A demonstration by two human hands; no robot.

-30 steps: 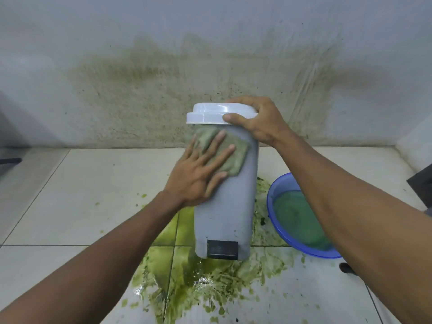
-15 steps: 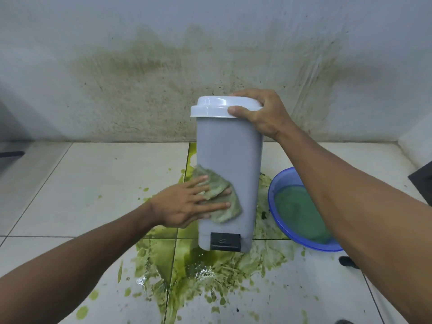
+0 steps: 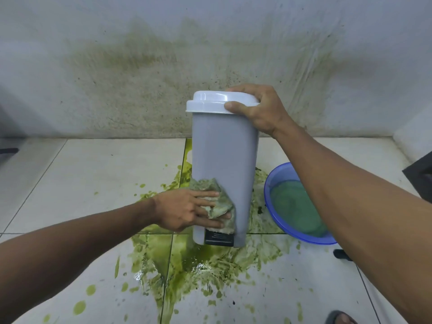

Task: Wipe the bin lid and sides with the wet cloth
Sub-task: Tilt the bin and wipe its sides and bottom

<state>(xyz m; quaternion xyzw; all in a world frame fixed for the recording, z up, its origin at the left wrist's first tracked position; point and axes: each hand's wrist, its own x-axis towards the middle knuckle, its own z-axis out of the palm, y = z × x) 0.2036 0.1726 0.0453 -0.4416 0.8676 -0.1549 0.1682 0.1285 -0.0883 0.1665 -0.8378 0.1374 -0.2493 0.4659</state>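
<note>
A tall grey pedal bin [image 3: 225, 148] stands upright on the tiled floor, with a white lid [image 3: 215, 102] on top and a black pedal [image 3: 219, 238] at its base. My right hand [image 3: 257, 108] grips the lid's right edge, thumb on the front rim. My left hand [image 3: 187, 210] presses a green-stained wet cloth [image 3: 218, 199] flat against the bin's lower front, just above the pedal. Its fingers lie straight over the cloth.
Green slime [image 3: 198, 260] is spread over the floor tiles around and in front of the bin. A blue basin [image 3: 297, 204] of greenish water sits to the right. The stained wall [image 3: 163, 66] rises close behind. A sandalled toe [image 3: 339, 320] shows at bottom right.
My left hand has slid the cloth down the bin's front, from just under the lid to just above the pedal. My right hand has kept its hold on the lid.
</note>
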